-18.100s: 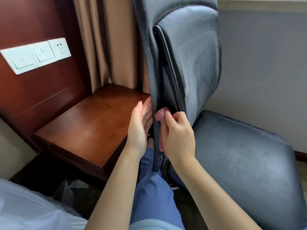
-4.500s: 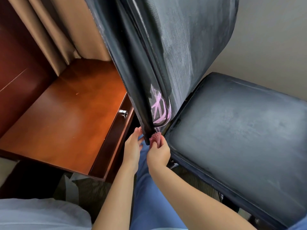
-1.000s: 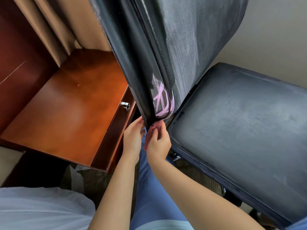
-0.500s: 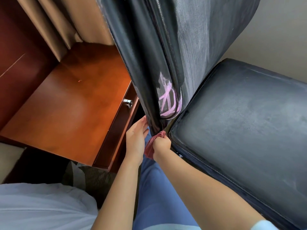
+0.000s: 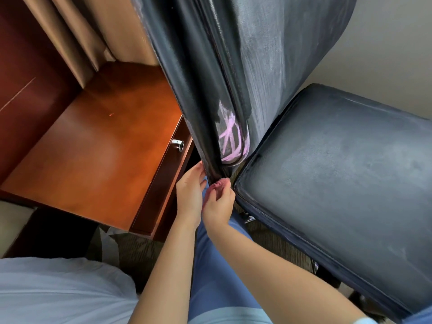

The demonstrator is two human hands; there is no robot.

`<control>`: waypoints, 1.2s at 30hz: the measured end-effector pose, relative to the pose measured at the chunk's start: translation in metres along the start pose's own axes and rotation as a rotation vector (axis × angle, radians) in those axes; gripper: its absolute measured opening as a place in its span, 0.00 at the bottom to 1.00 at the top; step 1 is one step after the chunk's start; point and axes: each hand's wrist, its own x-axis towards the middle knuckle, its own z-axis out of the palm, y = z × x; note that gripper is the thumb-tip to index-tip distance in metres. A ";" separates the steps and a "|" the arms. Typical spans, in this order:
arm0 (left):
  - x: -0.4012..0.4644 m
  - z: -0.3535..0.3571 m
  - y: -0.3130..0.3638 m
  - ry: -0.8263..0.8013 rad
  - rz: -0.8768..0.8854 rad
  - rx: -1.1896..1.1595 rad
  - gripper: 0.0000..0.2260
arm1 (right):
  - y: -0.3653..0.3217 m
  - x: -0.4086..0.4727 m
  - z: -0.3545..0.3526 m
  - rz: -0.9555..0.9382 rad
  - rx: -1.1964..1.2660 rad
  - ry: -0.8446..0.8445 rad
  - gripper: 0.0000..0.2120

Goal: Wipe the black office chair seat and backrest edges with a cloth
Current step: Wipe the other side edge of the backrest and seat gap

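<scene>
The black chair's backrest [image 5: 233, 54] rises through the middle of the view, its side edge turned toward me. Pink scribbles [image 5: 230, 139] mark the lower end of that edge. The dusty black seat [image 5: 339, 171] spreads to the right. My right hand [image 5: 218, 203] pinches a small pink cloth [image 5: 219, 184] against the bottom tip of the backrest edge, by the seat's corner. My left hand [image 5: 189, 195] lies with straight fingers against the back side of the same edge.
A reddish wooden bedside table [image 5: 98, 148] stands left of the chair, its drawer knob [image 5: 178, 144] close to my left hand. Beige curtains [image 5: 93, 31] hang behind it. A grey wall [image 5: 385, 54] backs the seat. White bedding [image 5: 58, 291] lies at the lower left.
The cloth in my right hand has stayed at the backrest's bottom tip, shifting slightly; the hand turned and its fingers reopened around the cloth. My left hand stays beside the edge.
</scene>
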 end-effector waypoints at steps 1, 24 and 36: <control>0.001 -0.001 -0.001 0.005 -0.004 0.005 0.10 | -0.001 0.005 0.001 0.006 0.002 0.003 0.13; 0.000 -0.003 0.003 0.010 -0.026 0.073 0.13 | -0.021 -0.026 -0.003 0.332 0.173 -0.198 0.11; -0.020 -0.002 0.018 -0.047 0.007 0.139 0.09 | -0.053 -0.013 -0.045 0.236 0.241 -0.075 0.15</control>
